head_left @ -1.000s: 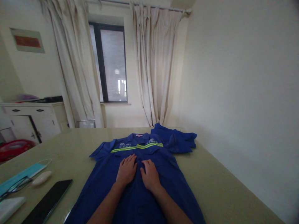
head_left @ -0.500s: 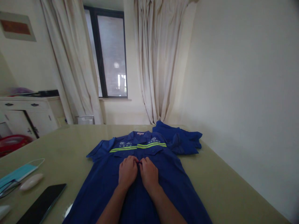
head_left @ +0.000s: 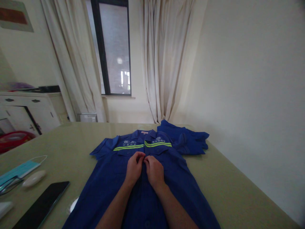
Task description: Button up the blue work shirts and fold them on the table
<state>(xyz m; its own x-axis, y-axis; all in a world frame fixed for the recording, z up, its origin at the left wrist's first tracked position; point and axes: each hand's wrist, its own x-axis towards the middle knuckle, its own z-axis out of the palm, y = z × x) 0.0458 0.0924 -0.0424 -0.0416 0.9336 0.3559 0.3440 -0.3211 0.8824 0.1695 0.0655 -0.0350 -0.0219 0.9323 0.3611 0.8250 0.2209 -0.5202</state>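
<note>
A blue short-sleeved work shirt lies front up on the table, its collar at the far end. Yellow-green reflective strips and white lettering cross its chest. Both hands meet at the front placket, just below the strips. My left hand pinches the placket's edge with thumb and fingers. Close beside it, my right hand pinches the same spot, fingertips almost touching the left ones. Whatever small part sits between the fingertips is hidden.
Behind the shirt's right shoulder lies another crumpled blue garment. On the left of the table are a black phone, a pale oval object, a light-blue face mask and glasses. A wall borders the right side.
Both hands have moved slightly up the placket toward the collar, still pinching, and the fingers are raised a little more. The camera view has tilted downward. The shirt lies as before.
</note>
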